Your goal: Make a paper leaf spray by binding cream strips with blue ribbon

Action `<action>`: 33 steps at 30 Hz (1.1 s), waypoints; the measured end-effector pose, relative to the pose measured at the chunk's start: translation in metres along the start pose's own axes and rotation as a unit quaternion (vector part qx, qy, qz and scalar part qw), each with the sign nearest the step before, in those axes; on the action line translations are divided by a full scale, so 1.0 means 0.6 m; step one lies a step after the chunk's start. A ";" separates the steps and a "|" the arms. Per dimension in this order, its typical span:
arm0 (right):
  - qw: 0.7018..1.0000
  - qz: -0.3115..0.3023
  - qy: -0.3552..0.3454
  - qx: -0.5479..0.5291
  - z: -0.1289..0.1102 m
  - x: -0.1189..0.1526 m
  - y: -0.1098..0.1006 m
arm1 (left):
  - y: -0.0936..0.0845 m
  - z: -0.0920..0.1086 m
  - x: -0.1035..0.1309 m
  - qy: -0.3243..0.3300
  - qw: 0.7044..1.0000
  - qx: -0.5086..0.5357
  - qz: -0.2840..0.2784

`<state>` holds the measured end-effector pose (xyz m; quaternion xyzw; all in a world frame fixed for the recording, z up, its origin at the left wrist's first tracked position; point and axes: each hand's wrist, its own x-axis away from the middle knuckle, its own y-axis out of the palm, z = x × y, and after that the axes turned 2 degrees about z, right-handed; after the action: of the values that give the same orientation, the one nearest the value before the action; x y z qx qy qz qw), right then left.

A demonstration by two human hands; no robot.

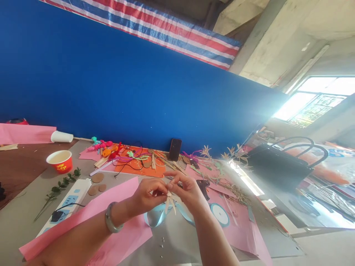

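Observation:
Near the middle of the view, my left hand [152, 192] and my right hand [184, 190] meet, fingers pinched together at the top of a pale, pointed, petal-like piece [169, 202]. Its narrow strips hang down between the hands. A green bangle sits on my left wrist. Just below the hands, a light blue ribbon [155, 218] loops on the grey table, and its white spool [220, 215] lies right of my right forearm. Pink paper [127, 221] lies under my left forearm. Several tiny shiny bits [162, 242] are on the table nearer me.
A white power strip [65, 207], a green leafy sprig [55, 190] and a red paper cup [60, 162] stand or lie at left. A phone [175, 149] leans against the blue panel [124, 81]. A black bag [277, 162] is at right.

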<state>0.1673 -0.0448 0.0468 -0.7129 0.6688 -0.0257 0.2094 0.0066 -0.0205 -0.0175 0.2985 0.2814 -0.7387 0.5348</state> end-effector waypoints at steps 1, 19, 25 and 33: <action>1.000 0.026 -0.006 -0.001 0.002 0.002 0.000 | -0.001 0.001 0.000 -0.007 1.000 -0.004 0.004; 0.995 0.035 0.047 -0.084 0.032 0.064 0.035 | -0.007 0.001 0.000 -0.018 0.994 -0.024 0.105; 0.992 0.039 0.062 -0.105 0.047 0.067 0.045 | 0.002 0.002 0.000 -0.139 0.983 0.076 0.089; 0.993 0.120 -0.018 -0.005 0.025 0.072 0.027 | -0.003 -0.003 -0.004 -0.102 0.988 0.066 0.096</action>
<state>0.1613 -0.0828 0.0172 -0.6286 0.7460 0.0155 0.2192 0.0056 -0.0173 -0.0167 0.2815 0.1462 -0.7275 0.6083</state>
